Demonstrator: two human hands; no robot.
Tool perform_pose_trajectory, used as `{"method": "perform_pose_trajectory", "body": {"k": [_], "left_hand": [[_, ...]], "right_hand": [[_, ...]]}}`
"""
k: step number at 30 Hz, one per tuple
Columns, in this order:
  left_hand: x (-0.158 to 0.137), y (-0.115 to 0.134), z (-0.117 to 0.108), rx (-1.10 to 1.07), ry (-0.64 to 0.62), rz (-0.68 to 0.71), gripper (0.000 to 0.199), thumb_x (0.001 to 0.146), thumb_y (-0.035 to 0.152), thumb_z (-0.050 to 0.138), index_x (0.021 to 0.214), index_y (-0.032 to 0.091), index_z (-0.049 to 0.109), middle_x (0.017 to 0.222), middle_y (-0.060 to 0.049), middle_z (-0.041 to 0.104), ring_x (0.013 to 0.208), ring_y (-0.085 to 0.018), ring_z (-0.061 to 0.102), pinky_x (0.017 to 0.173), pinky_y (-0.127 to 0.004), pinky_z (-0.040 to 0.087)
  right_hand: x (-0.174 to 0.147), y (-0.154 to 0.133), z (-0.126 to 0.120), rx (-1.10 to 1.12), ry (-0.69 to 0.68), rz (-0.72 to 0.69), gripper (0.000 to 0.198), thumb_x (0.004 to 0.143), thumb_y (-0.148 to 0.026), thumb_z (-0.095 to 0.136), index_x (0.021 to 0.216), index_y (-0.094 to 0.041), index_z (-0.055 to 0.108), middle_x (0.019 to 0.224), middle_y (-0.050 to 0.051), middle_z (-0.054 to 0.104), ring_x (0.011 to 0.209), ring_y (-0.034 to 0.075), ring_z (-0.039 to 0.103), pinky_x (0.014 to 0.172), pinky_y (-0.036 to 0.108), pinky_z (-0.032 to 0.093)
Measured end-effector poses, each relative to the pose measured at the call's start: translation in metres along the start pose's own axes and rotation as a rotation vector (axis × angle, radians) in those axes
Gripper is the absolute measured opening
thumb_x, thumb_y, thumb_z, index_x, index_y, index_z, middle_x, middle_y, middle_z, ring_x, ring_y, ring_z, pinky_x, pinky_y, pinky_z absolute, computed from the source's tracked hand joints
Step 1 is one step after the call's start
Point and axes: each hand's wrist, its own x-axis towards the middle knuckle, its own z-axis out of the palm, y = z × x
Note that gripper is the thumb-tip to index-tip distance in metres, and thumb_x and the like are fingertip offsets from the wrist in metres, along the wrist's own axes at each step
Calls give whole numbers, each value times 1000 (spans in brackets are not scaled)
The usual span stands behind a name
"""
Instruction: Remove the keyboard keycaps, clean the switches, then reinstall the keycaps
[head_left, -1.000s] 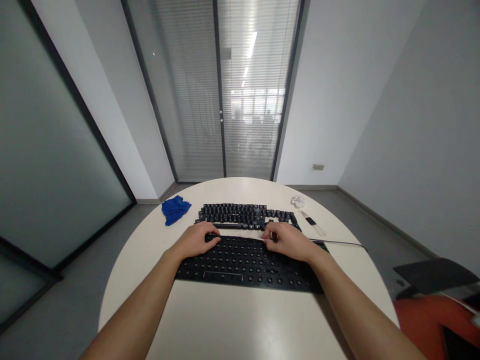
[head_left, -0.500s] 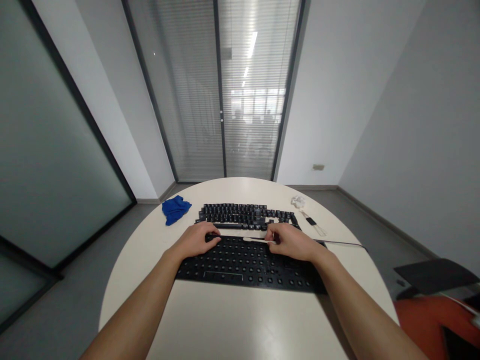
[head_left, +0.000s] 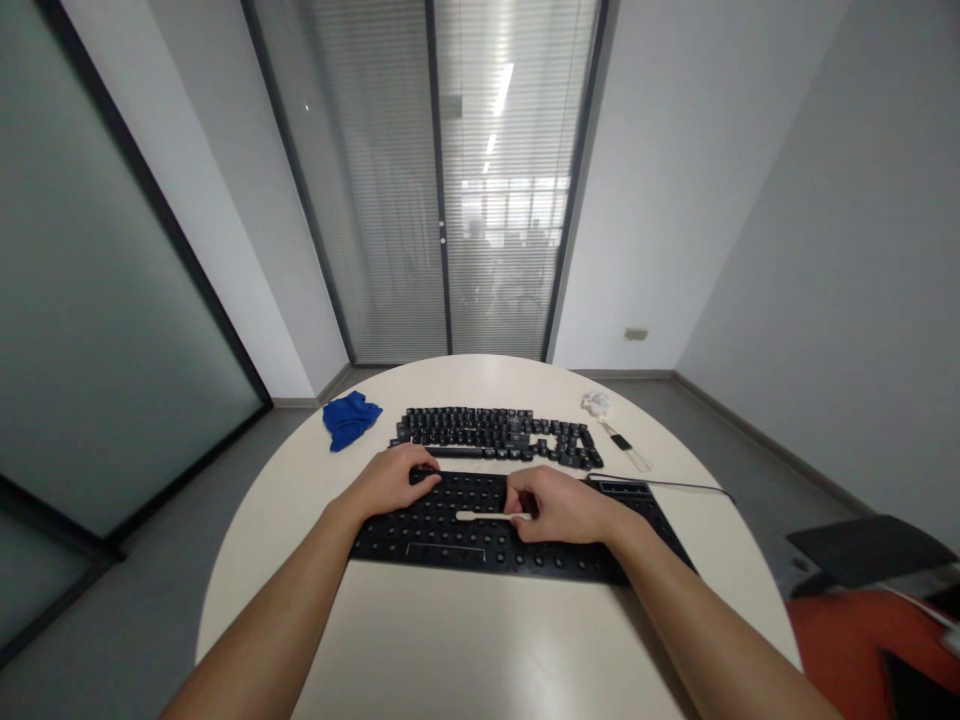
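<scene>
A black keyboard with its keycaps off lies on the table in front of me, bare switch posts showing in rows. My left hand is curled round its upper left edge, the thumb on top. My right hand is closed on a slim white stick with a wider, toothbrush-like head pointing left; whether it has bristles is too small to tell. The stick lies over the middle rows of posts. Behind the keyboard, the loose black keycaps are laid out in keyboard order.
A crumpled blue cloth sits at the table's back left. At the back right are a crumpled clear-white wad and a small wire tool with a black grip. A cable runs off rightward. An orange chair stands at right.
My right hand has come nearer to me and slightly left, carrying the white stick from the keyboard's upper edge to its middle rows. My left hand stays in place.
</scene>
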Motion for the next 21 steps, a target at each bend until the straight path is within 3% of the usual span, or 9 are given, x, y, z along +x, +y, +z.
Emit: {"method": "perform_pose_trajectory", "body": {"k": [10, 21], "left_hand": [[2, 1, -1, 5, 2, 3, 14, 88, 31, 63, 96, 23, 71, 97, -3, 72, 94, -22, 65, 85, -32, 49], [-1, -1, 0, -2, 7, 10, 13, 89, 31, 63, 95, 24, 71, 96, -3, 71, 93, -22, 65, 84, -33, 49]], "right_hand": [[3, -21, 15, -22, -35, -179, 12, 66, -18, 66, 78, -18, 68, 78, -1, 71, 66, 12, 58, 59, 20, 40], [-4, 0, -9, -36, -22, 4, 13, 63, -14, 64, 74, -18, 67, 73, -2, 69, 64, 13, 59, 56, 21, 38]]}}
